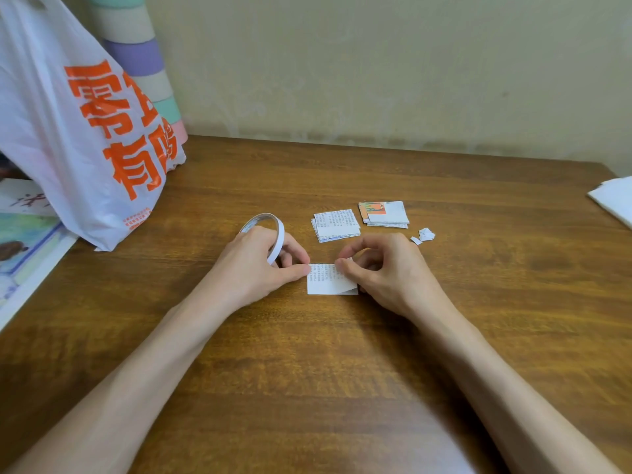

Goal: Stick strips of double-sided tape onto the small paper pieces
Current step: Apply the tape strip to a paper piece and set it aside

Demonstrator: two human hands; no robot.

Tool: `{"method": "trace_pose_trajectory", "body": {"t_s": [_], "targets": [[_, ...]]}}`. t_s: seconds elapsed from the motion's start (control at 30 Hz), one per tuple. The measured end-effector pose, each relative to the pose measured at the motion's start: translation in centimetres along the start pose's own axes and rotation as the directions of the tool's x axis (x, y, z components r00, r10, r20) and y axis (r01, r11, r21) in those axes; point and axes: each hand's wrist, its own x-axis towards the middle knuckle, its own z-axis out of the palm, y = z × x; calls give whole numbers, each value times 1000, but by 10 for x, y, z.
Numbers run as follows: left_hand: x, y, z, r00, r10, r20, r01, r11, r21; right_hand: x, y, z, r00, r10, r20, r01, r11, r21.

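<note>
Taping a small paper piece [330, 279] on the table [342, 371].
My left hand [260, 265] curls round the tape roll [270, 230], thumb pinning the paper's edge so it stays put; my right hand [383, 268] pinches what's probably the strip end onto it.

Worn on the head, looking forward and down over the brown wood-grain tabletop [342, 388] from its near edge toward the far edge and the pale cream plaster wall [376, 63] behind it. Close enough to frame both bare forearms [136, 371] from the bottom corners up to the left hand [260, 265] and right hand [386, 271] near mid-frame. Wide-angled, reaching the white plastic bag with orange lettering [68, 138] at the left edge and the white paper sheets [615, 200] at the right edge. Single view only.
</note>
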Motion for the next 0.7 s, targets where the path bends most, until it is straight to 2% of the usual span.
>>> {"method": "trace_pose_trajectory", "body": {"t_s": [0.2, 0.4, 0.7], "targets": [[-2, -1, -1, 999, 33, 19, -33, 999, 5, 1, 1, 1, 1000, -3, -4, 3, 1000, -11], [-4, 7, 0, 1000, 7, 24, -9, 997, 82, 0, 0, 1, 1000, -25, -18, 25, 999, -41], [-6, 9, 0, 1000, -3, 18, 1, 993, 119, -8, -11, 7, 995, -88, -56, 75, 975, -208]]}}
